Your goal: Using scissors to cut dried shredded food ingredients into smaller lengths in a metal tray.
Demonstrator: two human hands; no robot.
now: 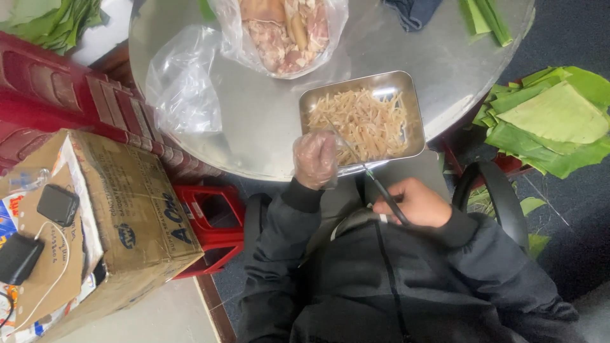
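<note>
Right hand [416, 203] grips black-handled scissors [381, 188]; gloved left hand [314, 159] pinches pale strips over the steel tray [416, 117]

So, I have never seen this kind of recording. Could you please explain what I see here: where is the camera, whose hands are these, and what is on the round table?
There is no machine here. A person wears one camera on the head, so the single picture looks down at that person's own dark sleeves and hands. The left hand, in a thin clear plastic glove, rests at the near edge of a metal tray holding pale shredded strips. The bare right hand holds scissors whose blades point toward the tray. The tray sits on a round metal table. A clear bag of pale meat pieces also lies there. Green leaves are stacked to the right, and a cardboard box stands to the left.
</note>
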